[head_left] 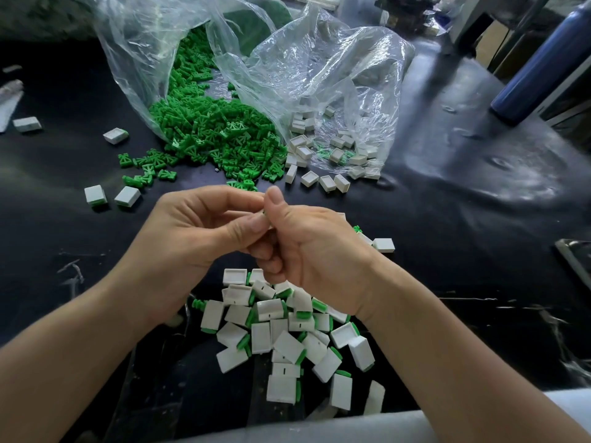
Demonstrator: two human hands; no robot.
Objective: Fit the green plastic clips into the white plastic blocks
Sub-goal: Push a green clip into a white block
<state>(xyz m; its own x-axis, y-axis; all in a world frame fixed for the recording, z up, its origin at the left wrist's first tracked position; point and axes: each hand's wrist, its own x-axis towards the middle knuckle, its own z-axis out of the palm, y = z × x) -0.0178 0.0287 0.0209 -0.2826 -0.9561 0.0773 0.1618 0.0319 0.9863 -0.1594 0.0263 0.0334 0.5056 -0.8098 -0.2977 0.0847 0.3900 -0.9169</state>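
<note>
The left hand (192, 238) and right hand (315, 251) pinched a half-hidden clip (264, 212) that might pop away if pushed crooked.

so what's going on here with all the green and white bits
A person is assembling at a dark table. The left hand and right hand meet, both pinching a small part that is mostly hidden between them. Below them lies a pile of white blocks with green clips fitted. Loose green clips spill from one clear bag, empty white blocks from a second bag.
</note>
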